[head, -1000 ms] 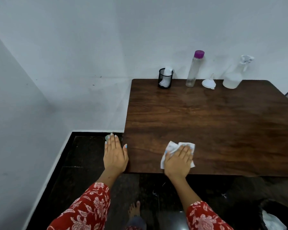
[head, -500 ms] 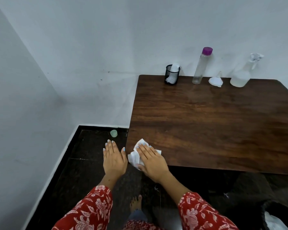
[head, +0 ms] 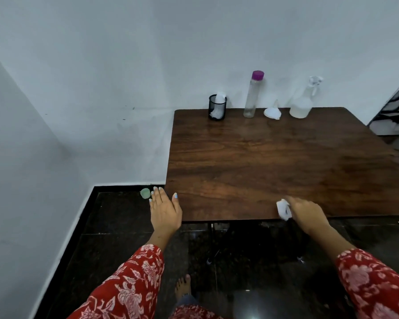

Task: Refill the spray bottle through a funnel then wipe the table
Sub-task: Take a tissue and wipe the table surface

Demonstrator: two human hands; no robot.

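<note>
A dark wooden table (head: pixel 274 162) fills the right of the head view. My right hand (head: pixel 305 214) presses a crumpled white tissue (head: pixel 283 209) onto the table's near edge; the hand is motion-blurred. My left hand (head: pixel 165 209) lies flat with straight fingers at the table's near left corner, thumb on the top. Along the far edge stand a clear spray bottle (head: pixel 303 104) with liquid in it, a white funnel (head: pixel 273 111) lying mouth down, and a tall clear bottle (head: pixel 252 95) with a purple cap.
A black mesh cup (head: pixel 217 107) with white tissue inside stands at the far left of the table. A small green cap (head: pixel 145 193) lies on the dark floor near the wall. White walls close in behind and on the left. A black frame (head: pixel 396 109) stands at the right.
My right hand has swept the tissue from the table's near left corner to the right along the near edge. My left hand has stayed at the corner.
</note>
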